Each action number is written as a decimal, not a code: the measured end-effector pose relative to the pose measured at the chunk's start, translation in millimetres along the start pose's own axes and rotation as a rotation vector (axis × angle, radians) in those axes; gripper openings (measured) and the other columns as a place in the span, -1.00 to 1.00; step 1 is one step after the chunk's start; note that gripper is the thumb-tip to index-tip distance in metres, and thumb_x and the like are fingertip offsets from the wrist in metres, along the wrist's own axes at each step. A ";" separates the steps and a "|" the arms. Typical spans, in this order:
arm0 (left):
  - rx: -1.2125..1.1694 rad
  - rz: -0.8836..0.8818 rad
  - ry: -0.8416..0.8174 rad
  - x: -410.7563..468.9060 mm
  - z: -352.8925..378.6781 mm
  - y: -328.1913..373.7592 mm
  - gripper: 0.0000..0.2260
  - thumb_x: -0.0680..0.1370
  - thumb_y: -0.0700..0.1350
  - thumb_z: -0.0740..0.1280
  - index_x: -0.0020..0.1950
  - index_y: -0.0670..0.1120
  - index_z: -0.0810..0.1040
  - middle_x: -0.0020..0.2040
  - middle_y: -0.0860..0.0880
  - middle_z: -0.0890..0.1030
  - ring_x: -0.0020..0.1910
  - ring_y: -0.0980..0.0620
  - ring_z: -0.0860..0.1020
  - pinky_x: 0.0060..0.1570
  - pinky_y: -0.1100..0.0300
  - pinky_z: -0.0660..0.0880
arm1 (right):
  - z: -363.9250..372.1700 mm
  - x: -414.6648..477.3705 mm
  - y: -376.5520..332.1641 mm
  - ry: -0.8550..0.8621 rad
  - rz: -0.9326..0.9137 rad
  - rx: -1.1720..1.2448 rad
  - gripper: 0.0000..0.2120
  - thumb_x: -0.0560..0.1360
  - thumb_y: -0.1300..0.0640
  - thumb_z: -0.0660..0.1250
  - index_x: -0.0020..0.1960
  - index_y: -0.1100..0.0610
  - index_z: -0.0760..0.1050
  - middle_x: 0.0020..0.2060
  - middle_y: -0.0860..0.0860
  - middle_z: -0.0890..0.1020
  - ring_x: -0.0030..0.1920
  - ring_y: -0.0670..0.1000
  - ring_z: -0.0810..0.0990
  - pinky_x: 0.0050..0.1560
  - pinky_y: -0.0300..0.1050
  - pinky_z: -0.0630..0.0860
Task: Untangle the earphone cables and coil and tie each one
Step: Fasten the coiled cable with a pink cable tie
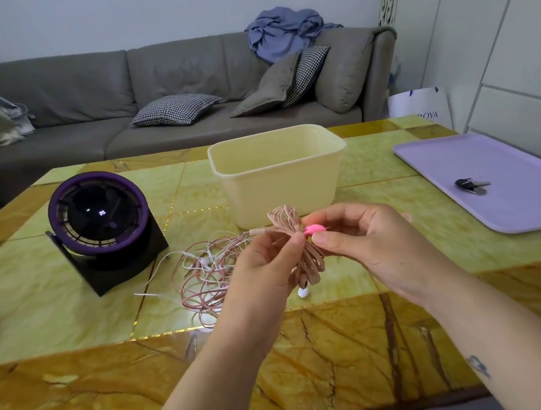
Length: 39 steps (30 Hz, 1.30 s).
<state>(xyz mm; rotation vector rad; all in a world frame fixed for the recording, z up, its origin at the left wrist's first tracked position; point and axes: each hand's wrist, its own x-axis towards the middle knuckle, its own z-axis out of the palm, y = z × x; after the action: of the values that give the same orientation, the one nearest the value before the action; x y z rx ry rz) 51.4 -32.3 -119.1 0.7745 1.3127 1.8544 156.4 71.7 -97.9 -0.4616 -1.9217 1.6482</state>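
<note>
Now | coiled pink cable (286, 221) | left hand (263, 269) grips it | right hand (360, 238) pinches tie (314, 229)

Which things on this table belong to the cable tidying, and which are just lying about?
Job:
- coiled pink earphone, held up
- pink tie at its middle
- tangled cables on the table
- possibly the cream tub behind them

Lying about:
- purple fan
- lilac tray
- keys on the tray

place: home living room | cues: grey sofa (97, 89), cushions (177, 109), marble coffee table (80, 378)
</note>
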 end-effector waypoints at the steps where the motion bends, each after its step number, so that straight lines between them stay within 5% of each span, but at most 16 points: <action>1: -0.012 -0.005 0.001 -0.3 -0.2 0.3 -0.87 0.56 -0.20 0.26 0.04 -0.22 0.54 -0.19 -0.14 0.62 -0.24 -0.03 0.58 -0.24 0.16 0.49 | -0.5 0.4 -0.4 0.007 -0.019 -0.016 -0.85 0.44 0.30 0.39 -0.08 0.08 0.64 -0.16 0.04 0.71 -0.11 -0.05 0.67 -0.03 -0.21 0.59; 8: -0.077 -0.092 -0.029 -1.0 -0.2 3.6 -0.85 0.47 -0.15 0.31 -0.08 -0.22 0.56 -0.33 -0.12 0.57 -0.40 -0.03 0.51 -0.29 0.07 0.34 | -1.1 -3.7 -1.5 0.068 -0.225 -0.395 -0.89 0.46 0.18 0.40 -0.07 -0.01 0.64 -0.23 -0.13 0.69 -0.22 -0.12 0.65 -0.15 -0.27 0.58; 14: -0.164 -0.248 -0.067 -1.3 -3.6 7.1 -0.76 0.38 -0.09 0.35 -0.09 -0.25 0.58 -0.34 -0.12 0.55 -0.44 0.00 0.50 -0.42 0.16 0.46 | -3.2 -4.2 -3.4 0.023 -0.384 -0.603 -0.85 0.47 0.19 0.38 -0.01 0.02 0.65 -0.20 -0.25 0.65 -0.16 -0.22 0.61 -0.17 -0.42 0.48; 20: -0.236 -0.320 -0.071 -1.9 -6.0 9.3 -0.82 0.39 -0.10 0.34 -0.13 -0.20 0.59 -0.33 -0.10 0.57 -0.42 -0.01 0.52 -0.41 0.16 0.48 | -4.9 -5.0 -3.1 -0.041 -0.187 -0.396 -0.87 0.47 0.10 0.38 -0.02 -0.08 0.64 -0.17 -0.18 0.70 -0.12 -0.18 0.65 -0.07 -0.26 0.57; 24: -0.148 -0.264 -0.094 -2.2 -6.6 8.8 -0.78 0.37 -0.13 0.35 -0.06 -0.23 0.58 -0.30 -0.12 0.61 -0.37 -0.01 0.56 -0.22 0.03 0.36 | -2.9 -0.4 1.5 -0.013 -0.049 -0.203 -0.84 0.40 0.11 0.44 -0.03 0.00 0.64 -0.16 -0.01 0.71 -0.10 -0.03 0.68 0.01 -0.14 0.60; 30: -0.040 -0.148 -0.065 -3.4 -3.5 6.3 -0.83 0.50 -0.26 0.29 0.03 -0.32 0.49 -0.26 -0.18 0.60 -0.33 -0.07 0.57 -0.32 0.13 0.45 | -5.4 0.2 1.1 -0.012 0.022 -0.256 -0.89 0.41 0.21 0.45 -0.11 0.03 0.64 -0.20 0.00 0.71 -0.12 0.00 0.67 0.04 -0.04 0.60; 34: -0.010 -0.095 0.043 0.8 -5.0 3.6 -0.88 0.50 -0.27 0.30 -0.04 -0.33 0.50 -0.30 -0.18 0.57 -0.37 -0.06 0.52 -0.35 0.11 0.45 | -2.1 0.4 -1.5 -0.022 0.033 -0.253 -0.92 0.40 0.25 0.45 -0.18 0.08 0.64 -0.26 0.01 0.70 -0.20 -0.02 0.66 -0.04 -0.12 0.60; 39: -0.150 -0.215 -0.060 2.0 -7.5 6.4 -0.80 0.37 -0.23 0.32 -0.07 -0.33 0.50 -0.30 -0.19 0.57 -0.39 -0.02 0.56 -0.44 0.17 0.53 | -2.5 1.2 -0.1 -0.020 0.095 -0.202 -0.92 0.40 0.27 0.43 -0.21 0.11 0.64 -0.29 0.04 0.69 -0.26 -0.08 0.62 -0.12 -0.21 0.58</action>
<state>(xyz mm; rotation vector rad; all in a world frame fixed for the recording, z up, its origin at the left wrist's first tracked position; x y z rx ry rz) 42.9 -35.9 -115.2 0.5823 1.1568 1.7216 157.1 74.4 -97.3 -0.6264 -2.1211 1.5279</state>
